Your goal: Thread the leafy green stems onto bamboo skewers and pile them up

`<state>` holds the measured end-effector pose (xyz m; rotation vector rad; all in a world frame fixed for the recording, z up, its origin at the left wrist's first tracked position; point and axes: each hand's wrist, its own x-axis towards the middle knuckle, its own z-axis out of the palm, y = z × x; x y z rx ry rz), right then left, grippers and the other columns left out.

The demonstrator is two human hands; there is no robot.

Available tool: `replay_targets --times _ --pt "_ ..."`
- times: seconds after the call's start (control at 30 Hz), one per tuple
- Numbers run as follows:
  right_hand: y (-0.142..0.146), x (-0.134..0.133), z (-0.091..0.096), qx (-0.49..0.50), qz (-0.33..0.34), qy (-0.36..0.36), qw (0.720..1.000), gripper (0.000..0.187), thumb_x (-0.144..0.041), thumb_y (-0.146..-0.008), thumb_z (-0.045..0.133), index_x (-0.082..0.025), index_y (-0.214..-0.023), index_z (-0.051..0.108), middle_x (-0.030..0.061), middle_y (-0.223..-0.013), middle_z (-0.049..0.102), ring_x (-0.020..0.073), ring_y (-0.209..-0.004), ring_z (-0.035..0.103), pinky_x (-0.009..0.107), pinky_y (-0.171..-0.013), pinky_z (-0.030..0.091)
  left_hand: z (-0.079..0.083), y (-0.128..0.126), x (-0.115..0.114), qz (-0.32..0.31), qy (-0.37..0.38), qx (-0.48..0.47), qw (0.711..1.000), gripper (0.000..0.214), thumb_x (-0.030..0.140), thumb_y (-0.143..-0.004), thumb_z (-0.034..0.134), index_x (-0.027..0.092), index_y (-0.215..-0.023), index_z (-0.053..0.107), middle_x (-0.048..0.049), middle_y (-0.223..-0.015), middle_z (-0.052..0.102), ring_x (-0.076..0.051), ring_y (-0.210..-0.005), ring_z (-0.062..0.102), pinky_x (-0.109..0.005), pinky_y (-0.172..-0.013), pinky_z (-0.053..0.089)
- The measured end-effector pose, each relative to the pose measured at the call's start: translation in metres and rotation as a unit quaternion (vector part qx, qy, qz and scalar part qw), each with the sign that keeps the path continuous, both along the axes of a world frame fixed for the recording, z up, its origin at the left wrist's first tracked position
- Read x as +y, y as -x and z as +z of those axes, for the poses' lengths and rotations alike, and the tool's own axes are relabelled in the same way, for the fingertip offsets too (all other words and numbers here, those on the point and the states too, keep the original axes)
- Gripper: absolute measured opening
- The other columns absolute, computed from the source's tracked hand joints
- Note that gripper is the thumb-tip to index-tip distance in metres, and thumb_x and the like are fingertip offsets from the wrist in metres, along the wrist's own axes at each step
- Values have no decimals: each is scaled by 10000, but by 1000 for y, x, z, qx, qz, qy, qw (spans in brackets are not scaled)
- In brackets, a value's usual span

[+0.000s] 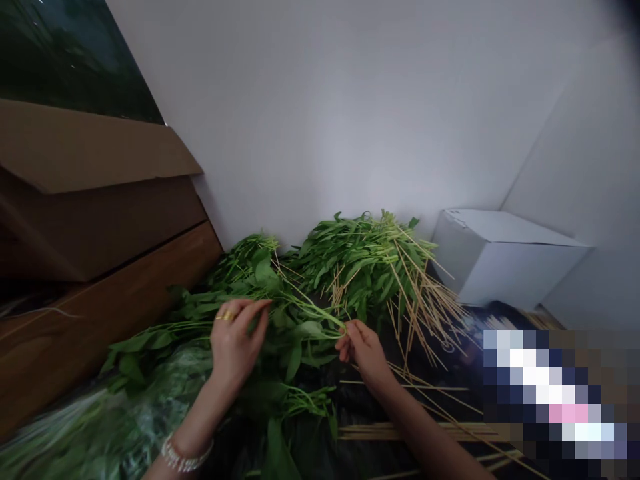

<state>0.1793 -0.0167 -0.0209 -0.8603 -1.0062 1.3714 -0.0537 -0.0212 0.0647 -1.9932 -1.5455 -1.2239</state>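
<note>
My right hand is closed in a pinch on the ends of a few leafy green stems, which stretch up and left from my fingers. My left hand, with gold-coloured rings and a beaded bracelet, hovers over the leaves to the left. Its thumb and forefinger are drawn close together; whether anything thin is between them I cannot make out. Beneath both hands spread loose leafy greens. Some thin wooden sticks lie under my right forearm.
Against the wall rests a heap of greens with many thin sticks poking out. A white box stands at right, a cardboard box on a wooden ledge at left. Clear plastic covers greens at lower left. A pixelated patch hides the lower right.
</note>
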Motion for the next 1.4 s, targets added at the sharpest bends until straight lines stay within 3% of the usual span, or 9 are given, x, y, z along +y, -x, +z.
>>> replay_targets --times 0.13,0.43,0.67,0.83,0.97,1.1,1.2,1.3,1.4 --pt "1 -3 2 -17 5 -5 1000 425 -602 -806 572 -183 -761 519 -12 -571 635 91 -396 526 190 -393 365 -5 -19 5 -50 46 78 995 210 320 -904 540 260 -982 726 -58 -847 616 -210 -806 522 -344 -772 391" --pt "3 -8 1 -110 13 -71 991 382 -554 -891 471 -190 -790 530 -23 -587 617 98 -425 549 199 -415 391 -19 -12 21 6 116 252 961 255 200 -907 512 263 -1059 707 -63 -847 625 -222 -796 528 -333 -667 344" --pt "1 -6 -1 -131 4 -87 988 311 -476 -900 495 -184 -854 593 -22 -635 616 108 -481 586 210 -461 424 -18 -5 24 -38 139 272 952 142 208 -874 568 224 -892 708 -53 -869 658 -226 -855 561 -332 -710 385" --pt "1 -3 -6 -167 -13 -80 983 235 -404 -811 630 -179 -878 642 -13 -637 635 120 -492 589 226 -487 431 -18 -6 22 -70 136 205 967 124 191 -828 576 214 -831 698 -45 -845 658 -215 -842 564 -328 -762 421" --pt "2 -3 -5 -119 9 -42 992 301 -465 -754 677 -171 -781 622 -1 -619 648 119 -459 575 227 -455 419 -20 -3 25 -87 130 35 987 128 187 -776 550 192 -742 674 -20 -760 629 -173 -752 578 -293 -748 449" --pt "-1 2 -3 -30 31 13 999 392 -530 -673 736 -162 -731 613 -6 -567 638 103 -424 550 208 -422 388 -8 20 35 -13 99 -141 985 143 272 -772 531 184 -738 639 -8 -769 605 -158 -712 574 -265 -672 454" --pt "-2 5 -6 16 33 43 998 400 -512 -643 772 -152 -733 623 -1 -583 651 90 -422 546 191 -412 369 10 37 35 26 37 -235 971 182 314 -843 488 184 -875 612 -26 -882 633 -172 -841 597 -271 -746 464" --pt "-1 6 -11 43 37 58 997 387 -490 -645 785 -147 -730 627 4 -593 658 81 -426 546 178 -410 358 27 35 23 33 -14 -260 965 198 288 -911 445 193 -1044 556 1 -833 625 -146 -789 602 -264 -751 460" --pt "-1 6 -14 55 39 66 995 389 -488 -643 792 -145 -734 635 7 -594 660 76 -426 543 172 -409 351 29 15 9 2 13 -168 986 200 296 -914 480 193 -1053 580 22 -767 575 -120 -643 550 -235 -634 442"
